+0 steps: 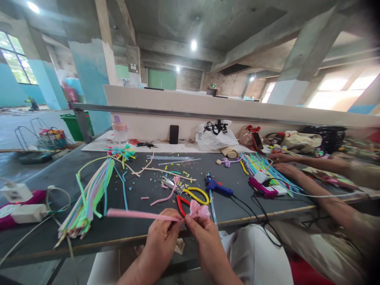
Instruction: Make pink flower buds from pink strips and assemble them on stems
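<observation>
Close to the table's front edge, my left hand (163, 233) pinches a pink pipe cleaner (133, 214), whose free length points left. My right hand (204, 235) is closed on a pink looped pipe-cleaner flower (199, 209), held up by its base. The fingertips of both hands nearly meet, and the join between stem and flower is hidden there. Just beyond them lie pliers with a yellow handle (197, 194) and a red handle (181, 205). A short pink stem with a curled head (168, 192) rests beside the pliers. The blue glue gun (218, 186) lies to the right.
Bundled coloured pipe cleaners (92, 194) lie left, near a power strip (23, 209). A co-worker's hands (283, 166) work at right over more pipe cleaners (258, 168). A phone (173, 134), a bottle (120, 130) and a white bag (216, 134) stand along the back panel.
</observation>
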{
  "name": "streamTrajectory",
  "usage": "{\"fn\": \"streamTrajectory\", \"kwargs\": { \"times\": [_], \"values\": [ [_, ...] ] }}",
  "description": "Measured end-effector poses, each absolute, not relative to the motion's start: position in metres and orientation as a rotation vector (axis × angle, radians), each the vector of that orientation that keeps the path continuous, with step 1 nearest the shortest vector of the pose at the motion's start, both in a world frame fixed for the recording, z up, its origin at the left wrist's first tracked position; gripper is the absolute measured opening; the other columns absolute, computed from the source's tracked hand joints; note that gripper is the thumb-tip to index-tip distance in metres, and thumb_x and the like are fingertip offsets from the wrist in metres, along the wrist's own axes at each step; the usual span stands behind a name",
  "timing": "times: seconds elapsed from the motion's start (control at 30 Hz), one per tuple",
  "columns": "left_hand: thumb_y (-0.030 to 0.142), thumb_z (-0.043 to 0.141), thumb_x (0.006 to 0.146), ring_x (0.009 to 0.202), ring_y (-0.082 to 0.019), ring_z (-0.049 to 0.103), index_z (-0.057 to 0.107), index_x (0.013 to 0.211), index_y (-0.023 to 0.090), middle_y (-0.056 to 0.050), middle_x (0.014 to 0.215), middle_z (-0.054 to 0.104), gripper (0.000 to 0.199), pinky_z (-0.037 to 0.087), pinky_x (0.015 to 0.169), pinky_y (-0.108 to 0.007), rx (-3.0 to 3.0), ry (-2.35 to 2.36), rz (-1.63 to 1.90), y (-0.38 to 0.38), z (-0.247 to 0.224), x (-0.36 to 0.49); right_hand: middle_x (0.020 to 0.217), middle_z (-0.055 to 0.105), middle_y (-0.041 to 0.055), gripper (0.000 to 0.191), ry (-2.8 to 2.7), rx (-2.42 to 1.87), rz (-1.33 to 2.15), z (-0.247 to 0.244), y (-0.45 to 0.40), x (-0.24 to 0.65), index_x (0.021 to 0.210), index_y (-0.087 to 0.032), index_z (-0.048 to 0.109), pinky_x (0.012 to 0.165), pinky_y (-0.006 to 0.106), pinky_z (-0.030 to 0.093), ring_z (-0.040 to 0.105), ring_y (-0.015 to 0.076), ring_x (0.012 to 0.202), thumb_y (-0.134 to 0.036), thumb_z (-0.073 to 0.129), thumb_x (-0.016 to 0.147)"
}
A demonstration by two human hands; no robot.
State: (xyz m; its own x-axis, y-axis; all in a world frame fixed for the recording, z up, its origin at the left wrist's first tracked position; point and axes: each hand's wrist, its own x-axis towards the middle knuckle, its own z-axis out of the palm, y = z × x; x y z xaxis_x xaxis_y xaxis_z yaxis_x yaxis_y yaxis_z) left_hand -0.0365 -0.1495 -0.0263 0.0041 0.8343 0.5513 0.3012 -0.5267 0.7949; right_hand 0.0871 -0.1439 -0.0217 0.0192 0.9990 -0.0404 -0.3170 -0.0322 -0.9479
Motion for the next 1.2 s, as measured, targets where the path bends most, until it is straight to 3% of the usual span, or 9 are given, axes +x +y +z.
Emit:
{"fn": "streamTrajectory", "kwargs": {
  "times": [0.27, 0.47, 0.67, 0.9, 1.2],
  "values": [
    [0.037, 0.069, 0.064, 0.048, -0.009, 0.044, 0.060, 0.064, 0.014, 0.003, 0.052, 0.052, 0.025, 0.036, 0.049, -0.021, 1.008, 0.949, 1.207, -0.147, -0.024, -0.031, 0.063, 0.061, 0.0013, 0.022, -1.253, -1.056, 1.070, -0.016, -0.145, 0.098, 0.068, -0.018, 0.068, 0.064, 0.029, 0.045, 0.054, 0.0184, 0.064, -0.038, 0.075, 0.061],
    [0.032, 0.073, 0.059, 0.042, -0.007, 0.046, 0.058, 0.062, 0.012, 0.002, 0.051, 0.053, 0.025, 0.034, 0.045, -0.020, 0.716, 0.762, 0.938, -0.155, -0.014, -0.034, 0.059, 0.061, 0.0000, 0.022, -1.247, -0.931, 1.280, -0.016, -0.145, 0.104, 0.064, -0.019, 0.067, 0.057, 0.027, 0.046, 0.054, 0.0159, 0.057, -0.035, 0.080, 0.055],
    [0.038, 0.074, 0.062, 0.047, -0.008, 0.051, 0.061, 0.075, 0.012, 0.001, 0.059, 0.058, 0.032, 0.041, 0.050, -0.021, 0.820, 0.830, 0.956, -0.151, -0.015, -0.034, 0.054, 0.061, -0.0002, 0.025, -1.075, -0.885, 1.417, -0.017, -0.142, 0.105, 0.064, -0.017, 0.068, 0.052, 0.026, 0.045, 0.053, 0.0138, 0.050, -0.037, 0.080, 0.056],
    [0.040, 0.071, 0.064, 0.048, -0.008, 0.048, 0.061, 0.066, 0.012, 0.002, 0.056, 0.056, 0.030, 0.040, 0.048, -0.020, 1.046, 0.922, 1.099, -0.147, -0.018, -0.028, 0.053, 0.062, -0.0005, 0.025, -1.022, -0.882, 1.392, -0.015, -0.142, 0.104, 0.060, -0.017, 0.068, 0.053, 0.025, 0.046, 0.055, 0.0134, 0.051, -0.037, 0.081, 0.053],
    [0.039, 0.063, 0.073, 0.044, -0.006, 0.046, 0.058, 0.072, 0.012, 0.002, 0.058, 0.055, 0.027, 0.038, 0.046, -0.019, 0.907, 0.805, 1.056, -0.157, -0.019, -0.027, 0.052, 0.060, -0.0004, 0.026, -1.166, -0.956, 1.313, -0.009, -0.147, 0.103, 0.061, -0.017, 0.066, 0.052, 0.027, 0.044, 0.052, 0.0147, 0.050, -0.039, 0.079, 0.054]
  ]
}}
